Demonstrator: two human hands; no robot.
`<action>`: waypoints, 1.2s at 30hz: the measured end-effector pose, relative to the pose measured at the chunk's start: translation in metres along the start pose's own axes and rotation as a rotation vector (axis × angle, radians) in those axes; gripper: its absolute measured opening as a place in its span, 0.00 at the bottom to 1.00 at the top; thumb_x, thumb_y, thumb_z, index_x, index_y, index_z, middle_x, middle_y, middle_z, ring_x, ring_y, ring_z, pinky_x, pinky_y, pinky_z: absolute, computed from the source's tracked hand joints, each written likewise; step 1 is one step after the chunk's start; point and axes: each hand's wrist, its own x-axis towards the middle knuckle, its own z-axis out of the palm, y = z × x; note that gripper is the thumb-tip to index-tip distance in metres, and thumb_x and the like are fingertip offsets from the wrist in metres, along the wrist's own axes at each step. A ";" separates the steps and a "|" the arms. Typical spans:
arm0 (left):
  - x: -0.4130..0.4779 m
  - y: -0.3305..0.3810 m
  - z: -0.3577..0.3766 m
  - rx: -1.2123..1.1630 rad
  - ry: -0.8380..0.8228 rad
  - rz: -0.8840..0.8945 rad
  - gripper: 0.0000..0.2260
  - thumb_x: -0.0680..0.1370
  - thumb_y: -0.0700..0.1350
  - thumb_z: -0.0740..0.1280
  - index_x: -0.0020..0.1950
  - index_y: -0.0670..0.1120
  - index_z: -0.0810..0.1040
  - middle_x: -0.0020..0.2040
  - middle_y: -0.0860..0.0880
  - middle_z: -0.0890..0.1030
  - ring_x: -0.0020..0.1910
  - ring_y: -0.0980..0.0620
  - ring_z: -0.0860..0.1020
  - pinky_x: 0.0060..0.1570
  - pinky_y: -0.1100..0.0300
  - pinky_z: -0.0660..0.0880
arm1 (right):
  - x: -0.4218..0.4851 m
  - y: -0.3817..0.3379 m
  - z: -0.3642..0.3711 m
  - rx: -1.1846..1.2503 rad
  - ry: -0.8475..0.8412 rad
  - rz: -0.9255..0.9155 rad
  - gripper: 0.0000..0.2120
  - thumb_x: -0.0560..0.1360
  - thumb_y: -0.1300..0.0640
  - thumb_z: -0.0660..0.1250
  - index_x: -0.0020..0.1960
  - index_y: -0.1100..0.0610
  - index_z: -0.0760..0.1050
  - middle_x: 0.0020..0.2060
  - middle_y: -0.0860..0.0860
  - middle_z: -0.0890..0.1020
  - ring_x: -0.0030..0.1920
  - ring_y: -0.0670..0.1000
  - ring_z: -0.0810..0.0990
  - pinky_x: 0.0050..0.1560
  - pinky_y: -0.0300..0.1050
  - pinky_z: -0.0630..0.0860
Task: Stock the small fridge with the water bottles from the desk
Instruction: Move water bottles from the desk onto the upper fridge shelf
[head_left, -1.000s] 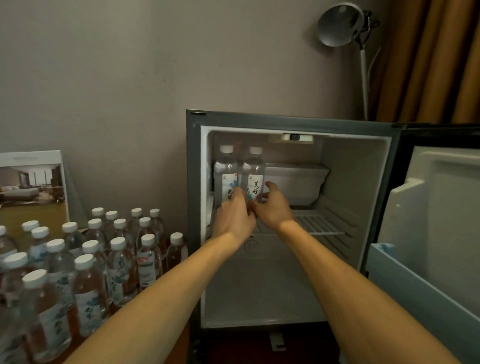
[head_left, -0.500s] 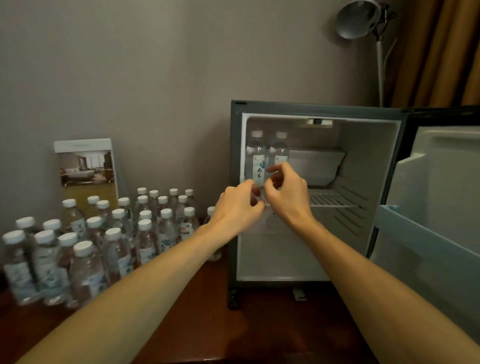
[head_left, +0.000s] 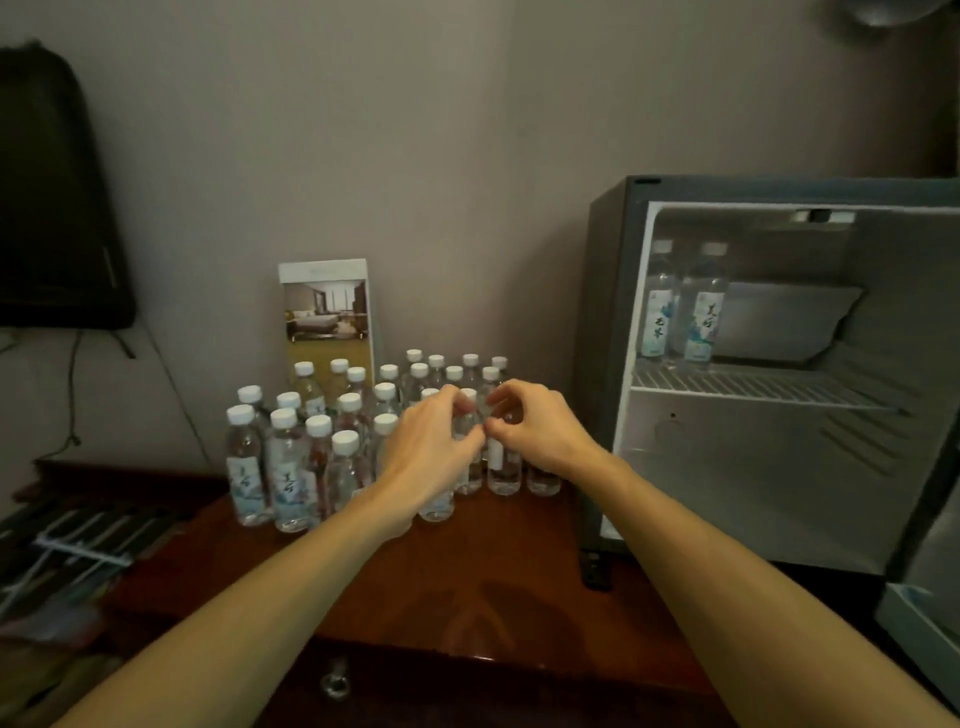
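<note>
Though blurry, prob. clear white-capped bottles (head_left: 289, 480).

Single head-worn view, wide-angle, up high and tipped forward and down, squarely facing the plain grey wall (head_left: 415, 156). The glossy reddish-brown wooden desk (head_left: 467, 587) sits close below, clear white-capped plastic water bottles (head_left: 291, 467) mid-frame, and the open grey mini fridge (head_left: 753, 467) is cropped at the right edge.

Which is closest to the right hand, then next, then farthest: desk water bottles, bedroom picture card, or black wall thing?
1. Clear plastic white-capped water bottles: at the right hand.
2. Upright bedroom picture card: back left.
3. Black flat panel: far left wall.
</note>
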 end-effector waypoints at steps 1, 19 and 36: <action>-0.003 -0.011 -0.003 0.021 0.011 -0.004 0.10 0.80 0.52 0.71 0.60 0.52 0.78 0.54 0.54 0.81 0.54 0.52 0.80 0.48 0.54 0.77 | 0.003 -0.002 0.012 0.010 -0.032 0.000 0.17 0.78 0.52 0.72 0.65 0.53 0.78 0.56 0.48 0.84 0.55 0.47 0.82 0.57 0.52 0.83; -0.069 -0.161 -0.011 0.149 0.056 -0.346 0.27 0.78 0.53 0.72 0.74 0.49 0.67 0.69 0.49 0.74 0.70 0.49 0.73 0.59 0.53 0.76 | 0.044 -0.054 0.173 0.107 -0.245 0.000 0.20 0.73 0.47 0.77 0.63 0.50 0.78 0.50 0.46 0.85 0.50 0.49 0.84 0.53 0.55 0.84; -0.079 -0.159 0.011 0.029 0.017 -0.371 0.24 0.72 0.67 0.74 0.55 0.53 0.69 0.52 0.54 0.81 0.52 0.48 0.82 0.46 0.48 0.79 | 0.025 -0.061 0.154 0.031 -0.145 -0.076 0.22 0.68 0.40 0.80 0.49 0.51 0.74 0.40 0.47 0.81 0.38 0.48 0.80 0.34 0.44 0.75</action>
